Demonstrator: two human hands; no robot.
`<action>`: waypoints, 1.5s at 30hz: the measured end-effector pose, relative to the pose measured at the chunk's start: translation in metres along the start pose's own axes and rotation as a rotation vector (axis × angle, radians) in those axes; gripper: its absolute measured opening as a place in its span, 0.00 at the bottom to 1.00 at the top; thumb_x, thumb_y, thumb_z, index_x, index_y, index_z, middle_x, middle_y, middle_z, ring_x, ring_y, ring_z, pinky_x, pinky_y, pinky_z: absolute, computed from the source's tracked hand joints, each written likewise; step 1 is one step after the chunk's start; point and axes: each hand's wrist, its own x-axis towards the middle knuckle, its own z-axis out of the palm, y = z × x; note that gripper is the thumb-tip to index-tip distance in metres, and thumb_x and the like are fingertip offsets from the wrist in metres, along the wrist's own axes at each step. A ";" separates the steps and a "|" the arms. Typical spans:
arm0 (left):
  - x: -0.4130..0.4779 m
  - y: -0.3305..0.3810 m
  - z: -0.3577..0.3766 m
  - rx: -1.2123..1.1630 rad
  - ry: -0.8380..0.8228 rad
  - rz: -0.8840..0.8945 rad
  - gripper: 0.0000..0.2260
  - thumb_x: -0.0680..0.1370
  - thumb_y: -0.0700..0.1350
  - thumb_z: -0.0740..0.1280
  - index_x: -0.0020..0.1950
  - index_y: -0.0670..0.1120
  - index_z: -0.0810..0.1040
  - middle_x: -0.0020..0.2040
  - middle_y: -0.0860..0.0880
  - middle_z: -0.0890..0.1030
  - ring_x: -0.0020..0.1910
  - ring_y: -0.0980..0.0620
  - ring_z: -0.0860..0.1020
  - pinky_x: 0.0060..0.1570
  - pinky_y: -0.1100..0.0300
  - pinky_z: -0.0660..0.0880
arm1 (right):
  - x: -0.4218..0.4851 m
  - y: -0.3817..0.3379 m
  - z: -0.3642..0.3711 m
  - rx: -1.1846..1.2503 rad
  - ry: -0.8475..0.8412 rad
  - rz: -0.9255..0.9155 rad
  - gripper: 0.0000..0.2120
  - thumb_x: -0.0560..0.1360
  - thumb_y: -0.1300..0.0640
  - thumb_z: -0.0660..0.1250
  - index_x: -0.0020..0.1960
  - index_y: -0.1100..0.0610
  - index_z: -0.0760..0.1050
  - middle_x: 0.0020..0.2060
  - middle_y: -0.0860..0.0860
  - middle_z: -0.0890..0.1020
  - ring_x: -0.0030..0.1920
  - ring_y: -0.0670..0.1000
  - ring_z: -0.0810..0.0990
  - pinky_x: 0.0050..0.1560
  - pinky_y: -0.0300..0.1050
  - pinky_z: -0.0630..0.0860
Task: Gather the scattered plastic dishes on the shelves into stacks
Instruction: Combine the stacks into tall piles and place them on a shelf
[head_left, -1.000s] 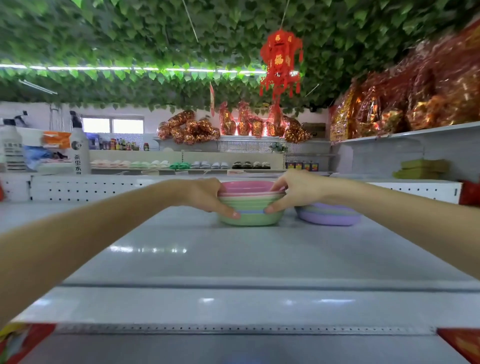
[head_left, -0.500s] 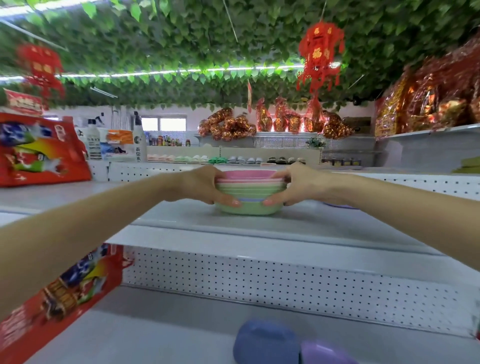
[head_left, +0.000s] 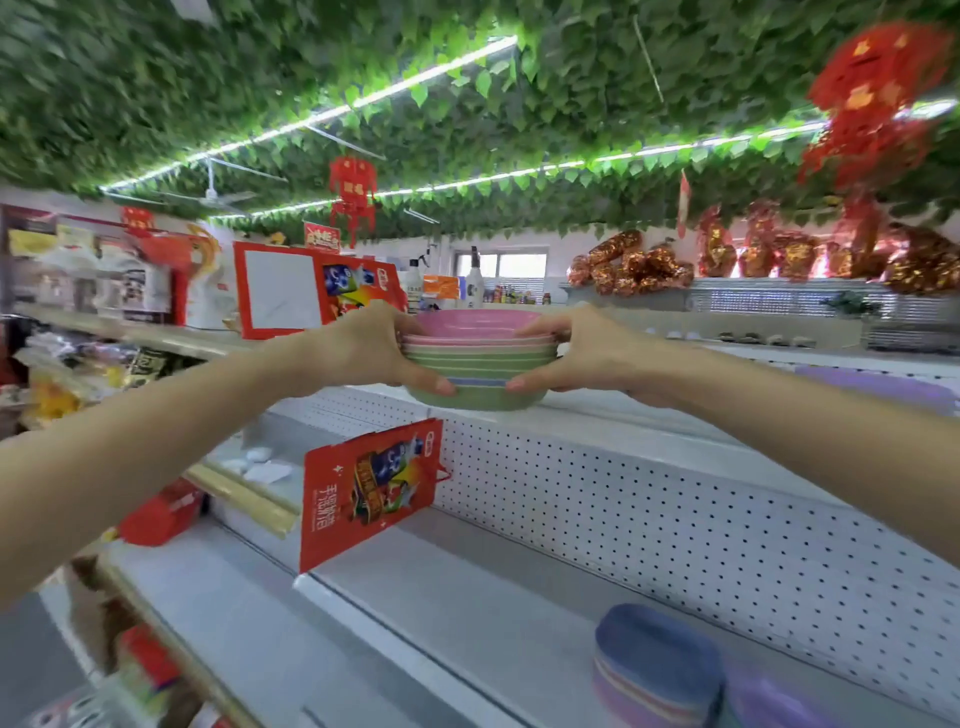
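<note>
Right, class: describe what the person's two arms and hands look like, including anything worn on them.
Both forearms are bare, with no sleeve in view. The left hand and right hand wear no gloves, and no rings, watch or bracelet are visible. The fingernails look short and unpainted.

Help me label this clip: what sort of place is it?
Most likely a small shop. White pegboard shelving carries packaged goods, more stocked shelves line the left, and both hands hold a stack of plastic bowls above the top shelf.
</note>
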 end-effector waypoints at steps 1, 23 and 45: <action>-0.014 -0.004 -0.006 0.015 0.025 -0.025 0.24 0.64 0.50 0.77 0.58 0.45 0.79 0.47 0.48 0.82 0.45 0.56 0.78 0.39 0.69 0.72 | -0.001 -0.007 0.009 -0.007 -0.016 -0.025 0.20 0.63 0.56 0.78 0.53 0.51 0.77 0.47 0.46 0.80 0.48 0.45 0.78 0.54 0.48 0.79; -0.072 -0.075 0.167 0.031 -0.235 -0.097 0.25 0.62 0.51 0.79 0.57 0.48 0.80 0.44 0.56 0.82 0.41 0.64 0.78 0.37 0.76 0.72 | -0.092 0.129 0.123 -0.071 -0.130 0.232 0.22 0.63 0.53 0.78 0.55 0.54 0.80 0.49 0.48 0.82 0.50 0.48 0.79 0.54 0.41 0.75; 0.114 -0.080 0.388 0.237 -0.864 0.708 0.39 0.69 0.64 0.69 0.75 0.57 0.55 0.77 0.45 0.50 0.75 0.46 0.50 0.73 0.55 0.55 | -0.133 0.317 0.089 -0.341 -0.152 0.644 0.35 0.66 0.46 0.75 0.69 0.51 0.67 0.73 0.55 0.58 0.75 0.52 0.53 0.68 0.36 0.56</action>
